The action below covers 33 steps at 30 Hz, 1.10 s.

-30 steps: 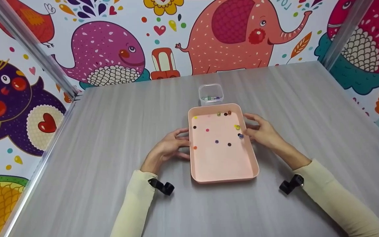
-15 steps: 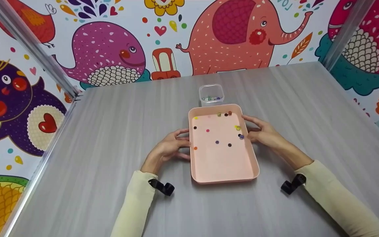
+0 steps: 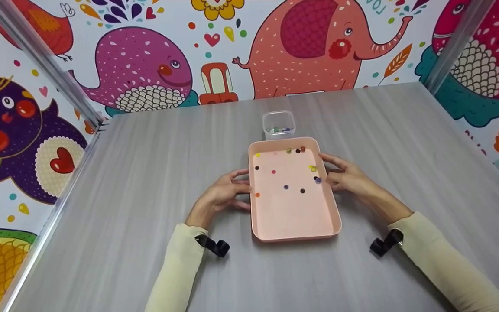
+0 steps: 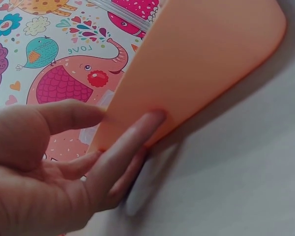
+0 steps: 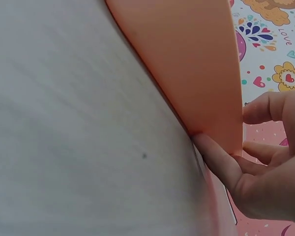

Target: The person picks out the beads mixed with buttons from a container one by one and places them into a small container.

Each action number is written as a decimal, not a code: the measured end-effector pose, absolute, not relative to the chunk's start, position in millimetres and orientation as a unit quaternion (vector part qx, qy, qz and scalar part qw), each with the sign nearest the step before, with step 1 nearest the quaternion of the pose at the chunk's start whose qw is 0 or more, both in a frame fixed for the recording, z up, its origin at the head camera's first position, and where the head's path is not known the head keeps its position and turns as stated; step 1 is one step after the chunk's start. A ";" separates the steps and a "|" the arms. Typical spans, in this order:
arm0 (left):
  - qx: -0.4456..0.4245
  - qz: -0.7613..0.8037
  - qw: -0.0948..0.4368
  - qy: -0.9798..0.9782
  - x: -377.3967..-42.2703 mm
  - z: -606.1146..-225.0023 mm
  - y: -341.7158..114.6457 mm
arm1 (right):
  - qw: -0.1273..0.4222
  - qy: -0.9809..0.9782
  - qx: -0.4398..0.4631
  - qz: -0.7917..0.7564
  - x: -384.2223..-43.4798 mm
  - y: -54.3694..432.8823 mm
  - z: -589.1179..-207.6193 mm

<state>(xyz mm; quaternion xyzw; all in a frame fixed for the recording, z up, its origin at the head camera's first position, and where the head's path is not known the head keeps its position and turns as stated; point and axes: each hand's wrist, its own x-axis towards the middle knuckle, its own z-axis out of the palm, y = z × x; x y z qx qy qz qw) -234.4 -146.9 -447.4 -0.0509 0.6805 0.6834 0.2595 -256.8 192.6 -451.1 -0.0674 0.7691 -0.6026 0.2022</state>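
Observation:
A pink rectangular tray (image 3: 293, 216) lies in the middle of the grey table in the head view. Small beads of various colours are scattered in it, mostly in its far half, among them a pink bead (image 3: 273, 172) and a dark bead (image 3: 302, 190). My left hand (image 3: 221, 190) touches the outside of the tray's left wall, its fingers spread; in the left wrist view several fingertips rest on the wall (image 4: 196, 54). Opposite, my right hand (image 3: 351, 175) touches the right wall with extended fingers. In the right wrist view one fingertip reaches the wall's lower edge.
Right behind the tray stands a small clear plastic container (image 3: 279, 123) with more beads at its bottom. Walls with cartoon animals, such as an elephant (image 3: 306, 65), border the grey table (image 3: 154, 151) at the back and sides.
Over the last second my right hand has shifted slightly; its thumb, at the right rim before, now sits just outside the wall. The left hand, tray and beads look nearly still.

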 end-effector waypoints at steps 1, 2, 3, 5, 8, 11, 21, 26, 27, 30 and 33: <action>-0.051 0.684 0.260 0.679 -234.4 -447.2 -146.7 | 0.204 0.769 -0.067 -0.602 -256.7 193.1 -451.0; -0.050 0.685 0.260 0.679 -234.3 -447.0 -146.5 | 0.206 0.768 -0.067 -0.602 -256.6 193.5 -451.0; -0.050 0.685 0.260 0.679 -234.2 -446.8 -146.2 | 0.209 0.767 -0.065 -0.603 -256.5 193.7 -451.0; -0.047 0.687 0.260 0.677 -233.6 -446.1 -146.0 | 0.214 0.763 -0.061 -0.607 -256.4 193.8 -450.8; -0.038 0.683 0.259 0.682 -232.3 -444.7 -145.9 | 0.220 0.756 -0.056 -0.614 -255.8 193.4 -450.5; -0.031 0.678 0.258 0.688 -231.5 -443.5 -146.3 | 0.221 0.753 -0.053 -0.618 -255.0 193.3 -449.8; -0.027 0.670 0.256 0.697 -232.1 -434.9 -153.4 | 0.224 0.747 -0.041 -0.625 -256.8 192.7 -451.3; -0.034 0.657 0.245 0.712 -230.7 -429.8 -155.7 | 0.224 0.749 -0.037 -0.623 -257.0 192.3 -451.5; -0.036 0.654 0.241 0.716 -230.4 -428.9 -155.7 | 0.224 0.750 -0.035 -0.621 -257.0 192.3 -451.5; -0.034 0.639 0.230 0.733 -229.0 -426.0 -155.0 | 0.223 0.754 -0.031 -0.617 -256.7 191.8 -451.2; -0.027 0.623 0.219 0.751 -227.5 -422.8 -154.7 | 0.222 0.755 -0.027 -0.616 -256.4 191.5 -451.1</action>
